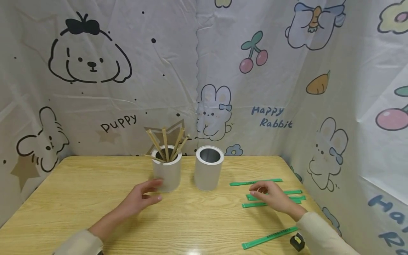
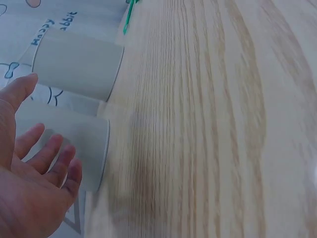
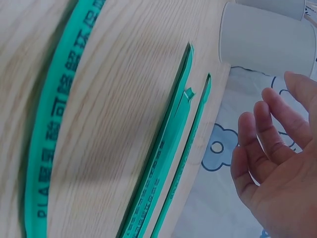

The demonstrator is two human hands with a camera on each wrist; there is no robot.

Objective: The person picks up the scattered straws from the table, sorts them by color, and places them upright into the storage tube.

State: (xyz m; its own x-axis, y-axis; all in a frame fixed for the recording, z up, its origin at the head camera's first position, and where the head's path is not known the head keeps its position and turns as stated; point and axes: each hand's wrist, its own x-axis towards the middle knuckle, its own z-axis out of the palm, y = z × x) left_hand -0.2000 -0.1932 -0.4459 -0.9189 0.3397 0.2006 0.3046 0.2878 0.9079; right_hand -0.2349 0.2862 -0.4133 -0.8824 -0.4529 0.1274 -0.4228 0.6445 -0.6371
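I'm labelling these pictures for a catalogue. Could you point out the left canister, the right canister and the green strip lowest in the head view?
Left canister point(image 1: 169, 174): head view, front of its outer wall.
Right canister point(image 1: 208, 175): head view, front of its outer wall.
Lowest green strip point(image 1: 269, 237): head view, about midway along it.

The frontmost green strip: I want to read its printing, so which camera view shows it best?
The right wrist view: there the frontmost green strip looms largest, with bold characters, though the frame cuts it off. The head view shows more of its length, with tiny printing. The left wrist view does not show it.
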